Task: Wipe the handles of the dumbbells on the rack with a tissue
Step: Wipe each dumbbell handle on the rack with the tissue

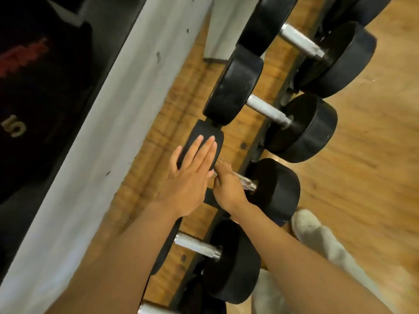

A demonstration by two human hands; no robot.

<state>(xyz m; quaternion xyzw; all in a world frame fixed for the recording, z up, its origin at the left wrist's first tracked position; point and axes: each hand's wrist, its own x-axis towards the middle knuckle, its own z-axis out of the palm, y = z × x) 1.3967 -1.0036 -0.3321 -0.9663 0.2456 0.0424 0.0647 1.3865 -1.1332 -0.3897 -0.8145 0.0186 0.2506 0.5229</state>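
Your left hand (189,177) lies flat, fingers straight and together, pressed on the far black head (201,143) of the dumbbell you are working on; the fingertips reach about to the middle of that head and the thumb hangs off its left edge. Your right hand (227,189) sits just to the right of those fingers, curled round the knurled steel handle (246,182), knuckles up. The bare end of the handle shows just past your right fingers, running into the near black head (278,189). Whether a tissue is inside that grip, I cannot tell; none shows from here.

Beyond your left fingertips, the next dumbbell (267,109) lies on the rack, its handle uncovered, and past that another one (301,41). On the near side of your right wrist there's one more dumbbell (199,245) with its handle bare, partly under your left forearm. The dark rack rail (275,109) runs alongside the near heads, over a wooden floor (374,155). A grey-white wall (113,109) stands left of your left thumb. Below your right forearm, a pale shoe (306,225) shows on the floor.
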